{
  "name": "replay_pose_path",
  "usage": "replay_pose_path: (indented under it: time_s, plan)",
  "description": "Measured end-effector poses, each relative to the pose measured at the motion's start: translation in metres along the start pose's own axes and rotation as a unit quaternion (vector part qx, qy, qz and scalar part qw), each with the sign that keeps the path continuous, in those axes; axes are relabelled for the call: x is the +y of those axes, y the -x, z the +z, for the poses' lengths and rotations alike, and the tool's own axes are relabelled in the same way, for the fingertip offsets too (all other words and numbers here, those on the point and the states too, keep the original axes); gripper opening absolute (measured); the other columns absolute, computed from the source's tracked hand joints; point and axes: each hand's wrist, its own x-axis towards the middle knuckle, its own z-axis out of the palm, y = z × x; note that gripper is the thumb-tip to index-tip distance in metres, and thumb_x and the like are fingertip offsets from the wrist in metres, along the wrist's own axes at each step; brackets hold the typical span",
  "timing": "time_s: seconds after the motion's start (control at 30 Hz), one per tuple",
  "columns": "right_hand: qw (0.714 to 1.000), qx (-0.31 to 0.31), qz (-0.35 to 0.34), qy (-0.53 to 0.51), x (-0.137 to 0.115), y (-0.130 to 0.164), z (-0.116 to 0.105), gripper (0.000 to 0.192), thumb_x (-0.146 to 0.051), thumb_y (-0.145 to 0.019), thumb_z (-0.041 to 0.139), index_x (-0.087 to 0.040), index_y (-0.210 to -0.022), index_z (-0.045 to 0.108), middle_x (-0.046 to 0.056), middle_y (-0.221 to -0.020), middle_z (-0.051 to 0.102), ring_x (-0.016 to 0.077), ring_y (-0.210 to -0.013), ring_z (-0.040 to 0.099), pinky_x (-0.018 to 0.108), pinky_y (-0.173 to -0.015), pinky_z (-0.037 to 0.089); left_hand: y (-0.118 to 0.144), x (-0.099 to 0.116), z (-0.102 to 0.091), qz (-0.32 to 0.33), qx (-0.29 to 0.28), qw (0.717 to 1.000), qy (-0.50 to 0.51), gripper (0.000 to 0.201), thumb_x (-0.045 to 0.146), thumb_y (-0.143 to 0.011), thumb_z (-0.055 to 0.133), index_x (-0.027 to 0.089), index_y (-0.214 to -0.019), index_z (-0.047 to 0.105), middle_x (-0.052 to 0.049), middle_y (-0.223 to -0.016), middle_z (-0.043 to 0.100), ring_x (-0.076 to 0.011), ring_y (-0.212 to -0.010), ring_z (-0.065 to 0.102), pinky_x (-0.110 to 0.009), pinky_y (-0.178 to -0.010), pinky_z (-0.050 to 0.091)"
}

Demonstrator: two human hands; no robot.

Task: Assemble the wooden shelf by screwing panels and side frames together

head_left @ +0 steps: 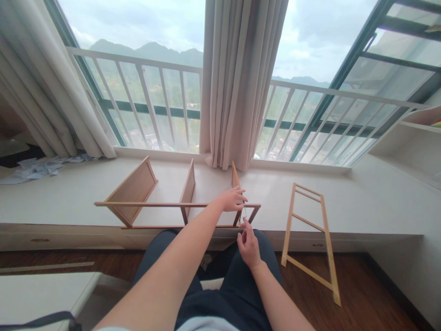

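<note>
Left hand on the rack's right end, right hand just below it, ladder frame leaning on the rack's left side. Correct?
Not quite. The head view shows the ladder frame leaning right of the rack, against the ledge. Left hand and right hand are as stated.

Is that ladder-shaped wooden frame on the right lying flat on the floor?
No, the ladder-shaped frame leans with its top on the window ledge and its foot on the floor.
</note>
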Motion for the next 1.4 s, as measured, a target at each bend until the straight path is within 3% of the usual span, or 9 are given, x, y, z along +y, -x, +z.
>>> replay_pose_path:
  time_s: [1.4]
  plan:
    - [0.998,0.013,0.04,-0.043,-0.035,-0.014,-0.002,0.06,-0.02,-0.091,0.046,-0.018,-0.15,0.036,0.009,-0.105,0.063,0.0128,-0.061,0.053,0.029,-0.066,0.051,0.0,-0.002,0.002,0.009,0.01,1.0,0.001,0.038,0.033,-0.085,0.061,0.031,-0.122,0.069,-0.003,-0.151,0.046,-0.03,-0.146,0.029,-0.044,-0.118,0.03]
